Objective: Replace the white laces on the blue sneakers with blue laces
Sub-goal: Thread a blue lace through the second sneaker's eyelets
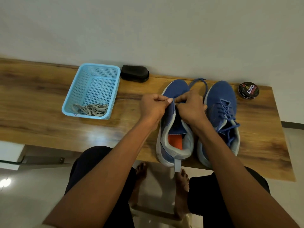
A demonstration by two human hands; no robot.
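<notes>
Your two arms reach forward over your knees to the wooden bench (pixel 41 102), and both hands meet above the left sneaker (pixel 175 129), at the front of its opening. Your left hand (pixel 153 106) is curled into a loose fist; its thumb and first finger pinch the blue lace (pixel 199 83) at the edge of the shoe's upper, and the thumbnail points to the right. Your right hand (pixel 190 106) is also curled, with the knuckles up, and its fingertips hold the same lace just beside the left thumb, so the two hands almost touch. How much of the lace is inside each hand, I cannot tell. From your right hand the lace goes in a loop away from you, between the toes of the two shoes.

The right sneaker (pixel 220 112) stands just beside the first one, toe toward the wall, and it already carries blue lacing with loose ends on its tongue. The white laces (pixel 92 109) lie in a heap in the near corner of the light blue basket (pixel 72 91), which is to the left, well apart from the shoes. Behind the basket is a black brush (pixel 134 74), and a round polish tin (pixel 248 90) sits at the right, near the toe of the right sneaker.
</notes>
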